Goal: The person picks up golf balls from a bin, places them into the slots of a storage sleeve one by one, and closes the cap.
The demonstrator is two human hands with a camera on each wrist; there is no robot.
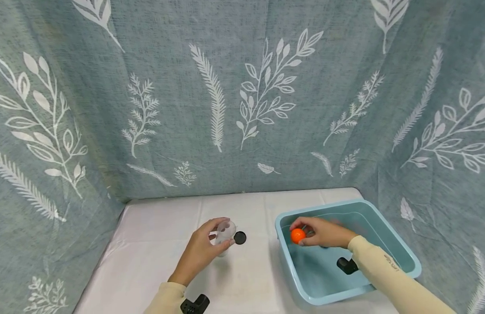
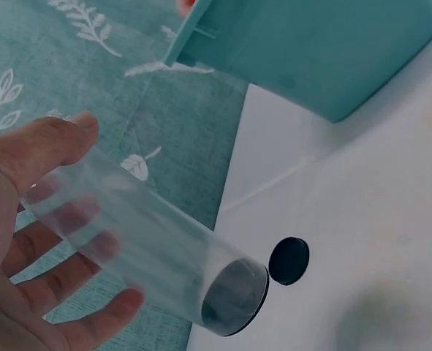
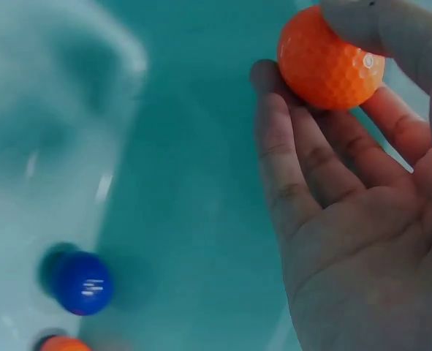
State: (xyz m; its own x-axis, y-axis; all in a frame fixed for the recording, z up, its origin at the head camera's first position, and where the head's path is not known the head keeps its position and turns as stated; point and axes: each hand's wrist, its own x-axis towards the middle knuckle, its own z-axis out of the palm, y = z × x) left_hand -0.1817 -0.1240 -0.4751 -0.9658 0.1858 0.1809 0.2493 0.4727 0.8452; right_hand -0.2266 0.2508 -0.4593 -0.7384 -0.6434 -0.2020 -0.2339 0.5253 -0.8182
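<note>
My left hand (image 1: 204,244) grips a clear plastic tube (image 1: 225,231) around its upper part. In the left wrist view the tube (image 2: 153,230) is see-through, with fingers showing behind its wall and a dark ring at its lower end. A round black cap (image 1: 240,237) lies on the table just right of the tube. Over the left part of the light-blue basin (image 1: 293,270), my right hand (image 1: 322,231) pinches an orange golf ball (image 1: 297,236) between thumb and fingertips. The right wrist view shows the dimpled golf ball (image 3: 331,62) close up.
Inside the basin, a blue ball (image 3: 82,283) and another orange ball (image 3: 65,344) lie along one side. A white cloth covers the table (image 1: 156,235). Leaf-patterned grey-green curtains (image 1: 234,109) enclose it at the back and sides.
</note>
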